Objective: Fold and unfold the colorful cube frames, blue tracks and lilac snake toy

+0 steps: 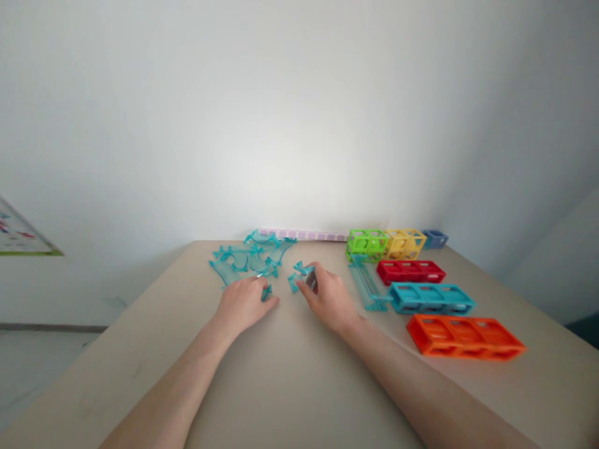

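**Two clear teal pieces, one at each hand**

Our left hand lies knuckles up on the table, its fingers curled down onto a small teal piece that peeks out at the fingertips. Our right hand sits just beside it, the two hands close but not touching. Its fingers are closed around a second teal piece, and something greyish shows in the grip that we cannot identify.

Both pieces look like thin, clear, hard plastic. We judge them light, stiff and somewhat slick, with narrow prongs that could snap if bent. A fingertip pinch across the thicker body, away from the ends, seems the safest hold.

Just beyond the left hand lies a loose heap of curved teal track parts, some overlapping. To the right of the right hand a straight teal rail runs away from us, its near end touching a long teal block frame. A red frame lies behind that and an orange frame in front of it.

Along the far edge stand a green cube frame, a yellow cube frame touching it, and a small blue cube. A pale purple strip lies against the wall, and a poster shows at far left.
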`<state>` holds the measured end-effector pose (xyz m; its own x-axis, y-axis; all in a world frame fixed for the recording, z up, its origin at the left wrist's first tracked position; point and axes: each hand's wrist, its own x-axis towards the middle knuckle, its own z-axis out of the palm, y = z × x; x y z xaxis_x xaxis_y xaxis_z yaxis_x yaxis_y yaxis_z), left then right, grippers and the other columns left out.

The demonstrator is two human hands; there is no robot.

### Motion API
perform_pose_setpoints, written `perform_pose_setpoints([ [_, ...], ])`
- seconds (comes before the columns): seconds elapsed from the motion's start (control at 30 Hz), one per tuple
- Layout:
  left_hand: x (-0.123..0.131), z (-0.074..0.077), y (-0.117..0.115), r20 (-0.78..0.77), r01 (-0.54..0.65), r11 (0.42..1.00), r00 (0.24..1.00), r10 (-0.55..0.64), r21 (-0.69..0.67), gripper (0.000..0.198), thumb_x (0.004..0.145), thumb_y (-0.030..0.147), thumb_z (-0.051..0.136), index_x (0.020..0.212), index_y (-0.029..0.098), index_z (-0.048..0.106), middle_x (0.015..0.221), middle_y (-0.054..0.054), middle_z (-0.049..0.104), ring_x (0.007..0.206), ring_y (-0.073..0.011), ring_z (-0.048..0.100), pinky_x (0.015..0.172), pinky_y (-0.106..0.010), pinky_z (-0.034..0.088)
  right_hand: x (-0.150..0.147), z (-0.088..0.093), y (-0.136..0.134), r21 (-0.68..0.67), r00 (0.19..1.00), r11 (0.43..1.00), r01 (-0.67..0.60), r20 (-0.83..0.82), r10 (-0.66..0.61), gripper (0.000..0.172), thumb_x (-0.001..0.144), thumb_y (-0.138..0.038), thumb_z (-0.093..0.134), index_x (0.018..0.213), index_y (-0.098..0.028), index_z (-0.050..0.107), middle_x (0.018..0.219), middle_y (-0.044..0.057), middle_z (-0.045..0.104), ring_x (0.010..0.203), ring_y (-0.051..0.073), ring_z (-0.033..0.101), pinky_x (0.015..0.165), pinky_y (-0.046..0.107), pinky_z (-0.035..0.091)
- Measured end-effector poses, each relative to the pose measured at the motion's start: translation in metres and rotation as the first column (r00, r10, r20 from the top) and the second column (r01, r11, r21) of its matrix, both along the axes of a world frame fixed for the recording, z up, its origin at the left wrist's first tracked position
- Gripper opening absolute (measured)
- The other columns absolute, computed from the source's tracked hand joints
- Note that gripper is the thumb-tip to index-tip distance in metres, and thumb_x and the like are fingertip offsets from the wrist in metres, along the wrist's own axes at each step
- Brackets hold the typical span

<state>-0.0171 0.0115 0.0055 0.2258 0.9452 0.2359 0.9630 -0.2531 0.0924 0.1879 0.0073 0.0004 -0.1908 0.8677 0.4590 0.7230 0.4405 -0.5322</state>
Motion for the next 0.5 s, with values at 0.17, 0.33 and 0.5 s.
perform_pose_setpoints([
  [0.17, -0.003, 0.002, -0.001, -0.008, -0.001, 0.999, 1.0, 0.0, -0.035, 0.014, 0.073, 0.024, 0.056, 0.067, 0.024, 0.068, 0.075, -0.007, 0.07, 0.076, -0.0261, 0.065, 0.061, -0.03, 0.041, -0.001, -0.001, 0.001, 0.044, 1.0, 0.999, -0.017, 0.022, 0.016, 0.021, 0.091, -0.032, 0.053, 0.074, -0.021, 0.047, 0.075, 0.003, 0.064, 0.065, 0.015, 0.058, 0.06, 0.026, 0.038],
  [0.33, -0.001, 0.004, 0.003, 0.355, -0.037, 0.999, 0.934, 0.035, 0.0, 0.014, 0.07, 0.023, 0.06, 0.076, 0.022, 0.072, 0.07, -0.002, 0.068, 0.068, -0.0198, 0.062, 0.063, -0.028, 0.041, -0.002, -0.002, 0.001, 0.097, 0.999, 0.994, -0.043, 0.035, 0.039, 0.02, 0.091, -0.032, 0.054, 0.075, -0.02, 0.05, 0.077, 0.003, 0.06, 0.065, 0.014, 0.056, 0.062, 0.026, 0.04],
  [0.5, -0.005, 0.012, 0.008, 0.785, -0.163, 0.986, 0.615, 0.07, 0.039, 0.013, 0.068, 0.029, 0.064, 0.072, 0.017, 0.071, 0.06, 0.001, 0.061, 0.056, -0.0134, 0.055, 0.057, -0.024, 0.039, -0.003, -0.003, 0.0, 0.069, 0.995, 0.993, -0.092, 0.05, 0.089, 0.014, 0.089, -0.029, 0.055, 0.082, -0.018, 0.056, 0.085, 0.004, 0.058, 0.069, 0.014, 0.058, 0.067, 0.025, 0.044],
])
